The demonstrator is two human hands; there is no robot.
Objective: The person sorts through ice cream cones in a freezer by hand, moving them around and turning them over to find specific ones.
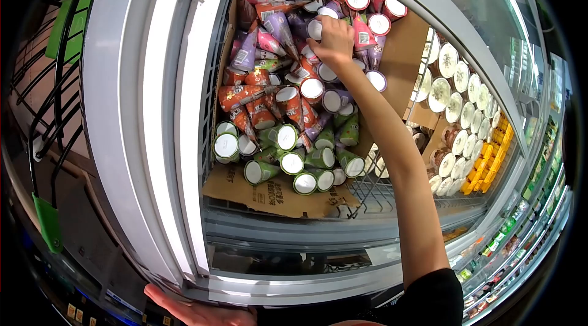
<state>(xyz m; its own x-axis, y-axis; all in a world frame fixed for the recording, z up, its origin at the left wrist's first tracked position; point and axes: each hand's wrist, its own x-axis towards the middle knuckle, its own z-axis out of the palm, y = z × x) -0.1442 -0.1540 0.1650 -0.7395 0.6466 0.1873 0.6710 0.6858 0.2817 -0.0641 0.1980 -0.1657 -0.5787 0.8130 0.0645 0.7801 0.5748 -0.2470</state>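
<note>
Deep in the freezer, my right hand (335,43) is among a pile of wrapped ice cream cones. Its thumb and fingers are closed about a cone with a white lid (314,29); the fingertips are partly hidden. Around it lie purple cones (278,30), pink cones (364,33) and orange-red cones (240,97). Green cones (267,136) are heaped nearer to me. At the bottom of the view, my left hand (193,312) lies with fingers stretched out by the freezer's front edge, holding nothing.
A cardboard box (269,194) surrounds the cones, its torn flap towards me. To the right are tubs with pale lids (440,94) and yellow packs (489,163). The freezer's frame (160,111) runs along the left, beside a black wire cart (58,93) with green parts.
</note>
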